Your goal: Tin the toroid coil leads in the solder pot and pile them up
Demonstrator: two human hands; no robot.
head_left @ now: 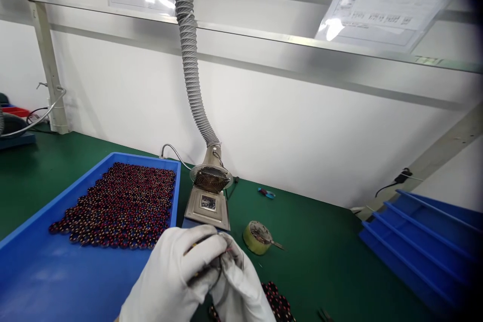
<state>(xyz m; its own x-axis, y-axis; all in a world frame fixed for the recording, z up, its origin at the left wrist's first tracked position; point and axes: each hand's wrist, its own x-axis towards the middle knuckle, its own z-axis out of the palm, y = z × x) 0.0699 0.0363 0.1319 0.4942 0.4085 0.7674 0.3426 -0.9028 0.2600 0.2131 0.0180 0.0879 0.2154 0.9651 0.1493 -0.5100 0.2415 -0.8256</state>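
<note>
My left hand (pixel 175 269), in a white glove, is closed around a small round dark part (pixel 193 277) that shows only between the fingers. Gloved as well, my right hand (pixel 243 276) meets it with thumb and fingertips pinched at the part's edge, where a thin reddish strand, perhaps a wire, shows. Most of the part is hidden by the gloves. Just beyond my hands stands a metal heating device (pixel 207 206) with a square plate on top. More small round black parts with red and copper-coloured dots (pixel 277 302) lie on the bench beside my right hand.
On the left, a blue tray (pixel 75 282) holds many similar round parts (pixel 128 201). A round tin (pixel 253 244) with a flat tool in it, and small pliers (pixel 266 192), lie right of centre. Stacked blue trays (pixel 418 246) stand at right. A grey hose (pixel 192 65) hangs above the device.
</note>
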